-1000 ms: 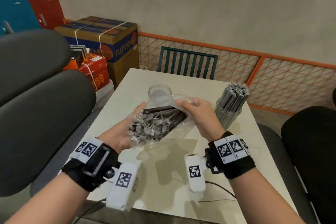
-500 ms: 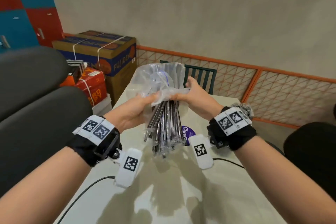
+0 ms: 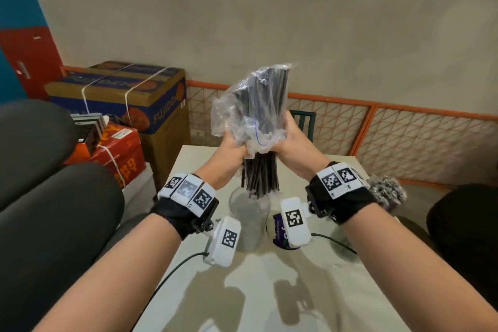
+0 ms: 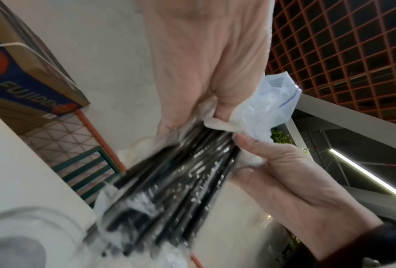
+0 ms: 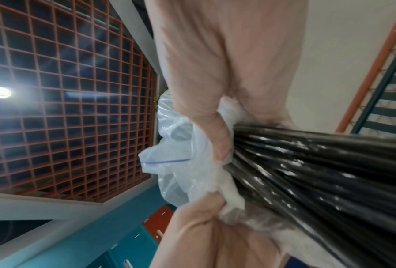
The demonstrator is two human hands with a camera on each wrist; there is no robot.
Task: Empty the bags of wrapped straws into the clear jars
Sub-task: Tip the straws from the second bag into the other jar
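The crinkled clear plastic bag (image 3: 250,105) is now lifted higher than half a second ago, mouth down, with glossy black wrapped straws (image 3: 260,176) sliding out straight above the empty clear jar (image 3: 249,219) on the pale tabletop (image 3: 272,291). The left hand (image 3: 229,151) and right hand (image 3: 292,147) both clench the bunched bag. At three o'clock stands a jar full of straws (image 3: 386,193).

A clear bag (image 3: 249,105) is held mouth-down by both hands, the left hand (image 3: 229,151) and right hand (image 3: 292,147) gripping its lower end. Black straws (image 3: 260,178) are seen hanging from it above an empty jar (image 3: 249,219) on the surface (image 3: 269,291). A filled jar (image 3: 386,193) is set near the right edge.
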